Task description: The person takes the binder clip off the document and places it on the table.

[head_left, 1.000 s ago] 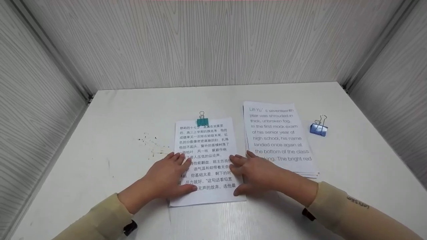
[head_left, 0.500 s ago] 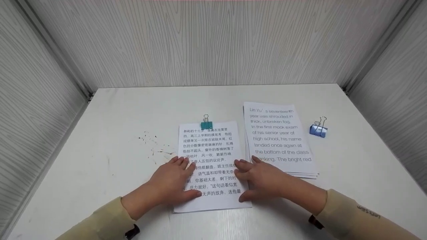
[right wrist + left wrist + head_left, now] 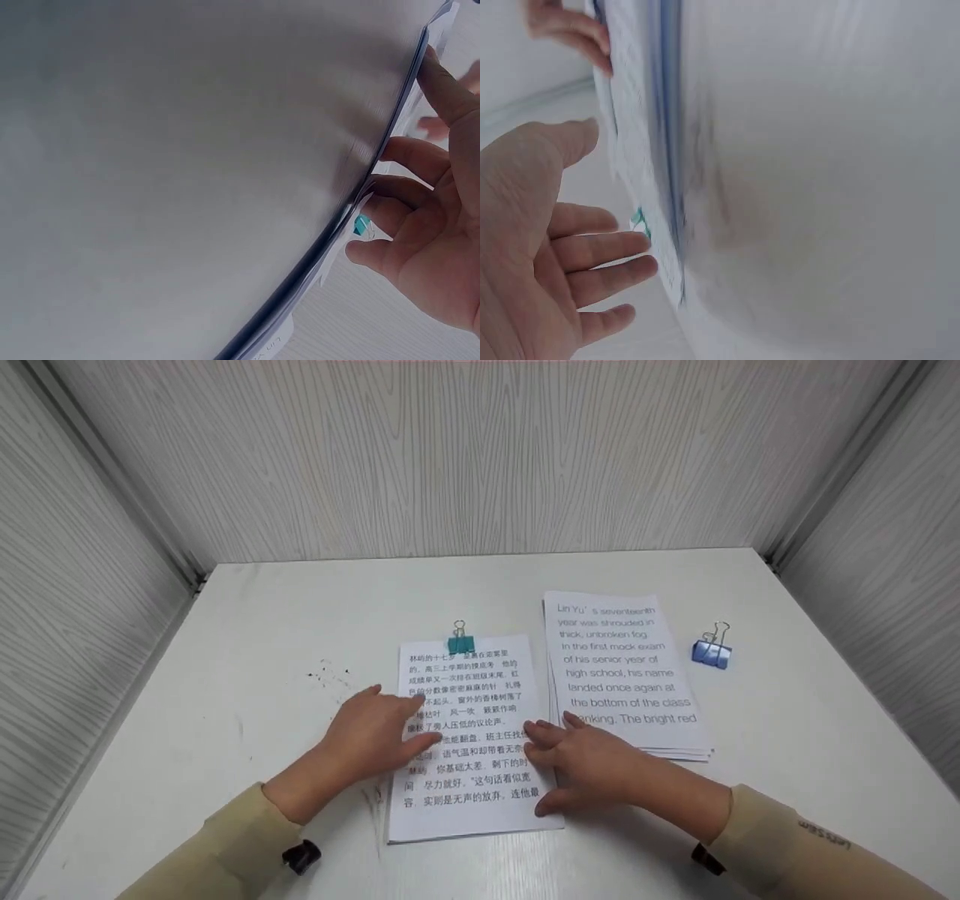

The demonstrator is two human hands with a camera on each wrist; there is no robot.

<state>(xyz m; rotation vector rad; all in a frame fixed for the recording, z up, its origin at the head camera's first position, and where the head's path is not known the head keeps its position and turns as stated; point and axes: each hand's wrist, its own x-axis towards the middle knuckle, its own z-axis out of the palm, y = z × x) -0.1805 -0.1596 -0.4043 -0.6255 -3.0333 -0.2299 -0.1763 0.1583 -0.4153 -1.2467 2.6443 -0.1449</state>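
Note:
A stack of sheets (image 3: pixel 480 819) printed with Chinese text lies in the middle of the table, a teal binder clip (image 3: pixel 461 645) gripping its top edge. Above the stack's left edge hovers my left hand (image 3: pixel 367 739), its fingers spread; the left wrist view shows the fingers (image 3: pixel 604 281) apart from the paper. My right hand (image 3: pixel 596 765) rests along the stack's right edge, its fingertips and thumb touching the paper. In the right wrist view its fingers (image 3: pixel 412 157) lie against the sheet edges without closing round them.
To the right lies a second stack of sheets (image 3: pixel 622 660) with English text, partly under my right hand. A blue binder clip (image 3: pixel 711 654) stands beyond it. Dark marks (image 3: pixel 330 671) dot the table on the left. Grey wood-grain panels (image 3: pixel 480 457) enclose the back and sides.
The clipped stack has shifted slightly right and toward me. My left hand has lifted off its left edge and moved up, while the right hand has stayed on the right edge.

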